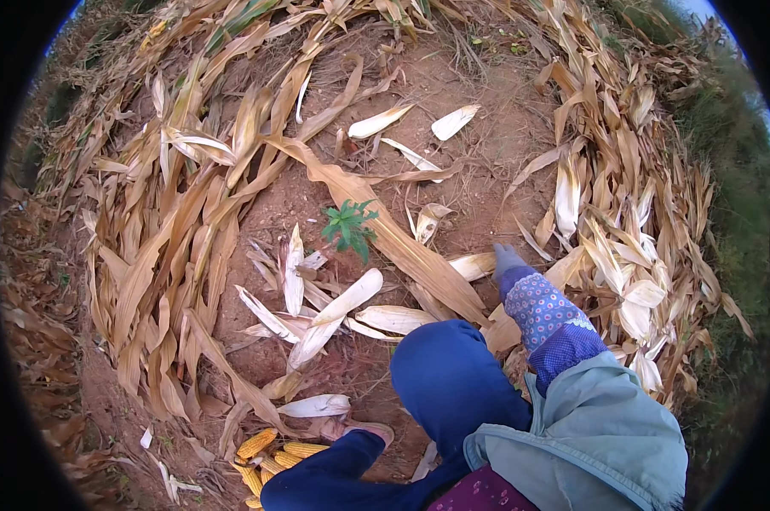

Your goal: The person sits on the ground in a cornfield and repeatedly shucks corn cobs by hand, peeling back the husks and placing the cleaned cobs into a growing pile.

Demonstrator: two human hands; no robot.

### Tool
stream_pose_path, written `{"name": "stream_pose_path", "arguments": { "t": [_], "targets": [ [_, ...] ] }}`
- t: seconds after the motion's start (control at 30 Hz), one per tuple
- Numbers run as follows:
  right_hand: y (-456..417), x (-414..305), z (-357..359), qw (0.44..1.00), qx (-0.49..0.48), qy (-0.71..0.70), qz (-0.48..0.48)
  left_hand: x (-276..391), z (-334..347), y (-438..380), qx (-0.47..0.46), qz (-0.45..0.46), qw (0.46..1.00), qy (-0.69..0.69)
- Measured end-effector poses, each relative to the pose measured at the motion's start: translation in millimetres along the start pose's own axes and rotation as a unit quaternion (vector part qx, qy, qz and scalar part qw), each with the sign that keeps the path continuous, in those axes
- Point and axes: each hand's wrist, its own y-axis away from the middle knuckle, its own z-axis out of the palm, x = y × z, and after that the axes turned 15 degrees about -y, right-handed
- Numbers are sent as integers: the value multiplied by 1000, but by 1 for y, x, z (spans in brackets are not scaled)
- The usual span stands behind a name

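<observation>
My right hand (506, 257), in a grey glove below a patterned purple sleeve, reaches down to the ground ahead of my knee. It is beside a pale corn husk (473, 266); whether its fingers grip anything is too hidden to tell. My left hand is out of view. Before me, loose white husks (343, 306) lie on the reddish soil around a long dry corn leaf (398, 227). By my foot, at the bottom left, is a pile of husked yellow corn cobs (255, 444), partly covered by my leg.
Dry corn stalks and leaves (148, 274) lie in a thick row on the left. Another heap of stalks with opened husks (634, 281) runs along the right. A small green plant (348, 228) grows from the soil near the middle. Farther off lie more husks (454, 122).
</observation>
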Motion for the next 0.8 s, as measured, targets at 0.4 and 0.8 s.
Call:
{"name": "stream_pose_path", "arguments": {
  "t": [0.4, 0.8],
  "targets": [
    [-1, 33, 26, 998, 57, -23, -7, 152, 122, 91, -126, 377, 917, -18],
    [60, -151, -102, 913, 104, -187, -347, 136, 116, 92, -103, 320, 942, 10]
  ]
}}
